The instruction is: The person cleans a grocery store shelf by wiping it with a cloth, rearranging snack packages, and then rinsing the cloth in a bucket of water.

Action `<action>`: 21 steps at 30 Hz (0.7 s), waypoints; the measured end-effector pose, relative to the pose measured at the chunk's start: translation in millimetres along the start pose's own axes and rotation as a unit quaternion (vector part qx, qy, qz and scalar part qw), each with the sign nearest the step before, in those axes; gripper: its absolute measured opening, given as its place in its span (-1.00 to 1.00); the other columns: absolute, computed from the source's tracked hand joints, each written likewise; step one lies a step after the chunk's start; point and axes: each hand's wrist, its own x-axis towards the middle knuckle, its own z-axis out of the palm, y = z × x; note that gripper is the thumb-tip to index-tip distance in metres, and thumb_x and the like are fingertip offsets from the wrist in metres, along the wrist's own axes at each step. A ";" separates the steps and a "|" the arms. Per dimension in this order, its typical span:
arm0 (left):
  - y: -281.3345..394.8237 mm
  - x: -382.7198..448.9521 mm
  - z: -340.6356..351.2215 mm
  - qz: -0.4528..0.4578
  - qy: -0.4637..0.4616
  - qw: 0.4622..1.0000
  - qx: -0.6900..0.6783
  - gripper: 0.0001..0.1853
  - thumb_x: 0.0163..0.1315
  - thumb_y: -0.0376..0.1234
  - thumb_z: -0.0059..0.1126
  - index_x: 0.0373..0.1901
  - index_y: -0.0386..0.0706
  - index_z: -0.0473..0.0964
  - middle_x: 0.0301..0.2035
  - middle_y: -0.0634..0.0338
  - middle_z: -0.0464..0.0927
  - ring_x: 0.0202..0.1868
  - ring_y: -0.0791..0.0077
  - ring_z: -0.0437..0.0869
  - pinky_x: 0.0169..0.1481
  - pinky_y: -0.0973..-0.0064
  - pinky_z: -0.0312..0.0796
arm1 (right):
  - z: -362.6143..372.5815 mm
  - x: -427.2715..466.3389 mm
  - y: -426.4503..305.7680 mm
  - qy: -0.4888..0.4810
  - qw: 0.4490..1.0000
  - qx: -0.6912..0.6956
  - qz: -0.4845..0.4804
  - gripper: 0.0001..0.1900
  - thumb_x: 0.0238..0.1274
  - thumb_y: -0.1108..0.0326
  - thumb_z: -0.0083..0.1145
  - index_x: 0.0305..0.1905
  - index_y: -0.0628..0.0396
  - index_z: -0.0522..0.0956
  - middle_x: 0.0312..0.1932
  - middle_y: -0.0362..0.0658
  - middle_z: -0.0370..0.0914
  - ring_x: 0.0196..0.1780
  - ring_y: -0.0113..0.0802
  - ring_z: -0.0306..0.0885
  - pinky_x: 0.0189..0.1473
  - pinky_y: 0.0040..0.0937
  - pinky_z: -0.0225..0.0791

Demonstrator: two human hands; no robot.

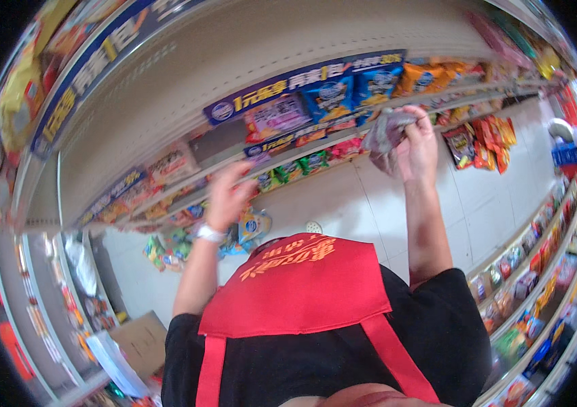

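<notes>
My right hand is raised in front of the shelves, its fingers closed on a crumpled grey-purple cloth. Blurred by motion, my left hand is held up with its fingers apart and nothing visible in it. A white band circles that wrist. Beyond both hands runs a wide beige shelf board with a blue promotional strip along its front edge. Below the strip, blue chip bags and orange chip bags fill part of a lower shelf.
Snack packets lie on the tiled floor at right, and more bags lie at left. A round floor drain sits between them. Stocked shelves curve along the right. A cardboard box stands at lower left.
</notes>
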 end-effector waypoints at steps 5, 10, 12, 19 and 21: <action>-9.6 -23.3 94.8 0.014 -0.118 0.983 -0.140 0.05 0.14 -0.19 0.46 0.54 -0.26 -0.02 0.40 -0.12 0.28 0.44 0.17 0.31 0.53 0.31 0.14 | 88.9 -57.6 40.2 -0.081 0.984 -0.020 0.158 -0.75 0.40 0.64 -0.08 0.06 0.18 0.50 0.10 -0.07 0.55 0.15 -0.29 0.54 0.18 -0.28 0.46; -16.4 -54.4 82.9 -0.150 -0.052 0.961 -0.227 -0.24 0.26 -0.24 0.32 0.41 -0.25 0.15 0.23 -0.13 0.45 0.27 0.11 0.51 0.34 0.27 0.36 | 129.9 -78.2 62.3 -0.213 0.966 -0.135 0.056 -0.77 0.26 0.67 0.05 -0.06 0.20 0.60 -0.05 -0.12 0.56 0.06 -0.30 0.52 0.14 -0.36 0.39; -38.2 -73.4 87.0 -0.181 0.036 0.965 -0.188 -0.44 0.31 -0.27 0.25 0.25 -0.26 0.26 0.08 -0.13 0.52 0.14 0.13 0.60 0.20 0.26 0.42 | 151.0 -83.8 60.1 -0.330 0.908 -0.256 -0.029 -0.75 0.17 0.70 0.07 -0.12 0.20 0.64 -0.12 -0.13 0.56 0.02 -0.30 0.51 0.10 -0.39 0.36; -90.0 -136.2 31.9 -0.214 0.262 0.914 -0.223 -0.80 0.41 -0.35 0.09 -0.05 -0.27 0.53 -0.24 0.13 0.58 -0.15 0.45 0.57 0.04 0.44 0.45 | 230.4 -88.3 88.4 -0.366 0.848 -0.372 -0.095 -0.80 0.12 0.64 0.16 -0.15 0.19 0.63 -0.24 -0.22 0.59 -0.18 -0.50 0.51 -0.07 -0.57 0.35; -115.4 -158.5 14.4 -0.200 0.358 0.898 -0.162 -0.77 0.42 -0.33 0.07 -0.05 -0.29 0.56 -0.22 0.10 0.58 -0.13 0.37 0.60 0.05 0.42 0.45 | 240.0 -77.8 105.4 -0.356 0.861 -0.361 -0.032 -0.84 0.20 0.60 0.20 -0.14 0.17 0.61 -0.25 -0.31 0.56 -0.17 -0.62 0.45 -0.08 -0.62 0.32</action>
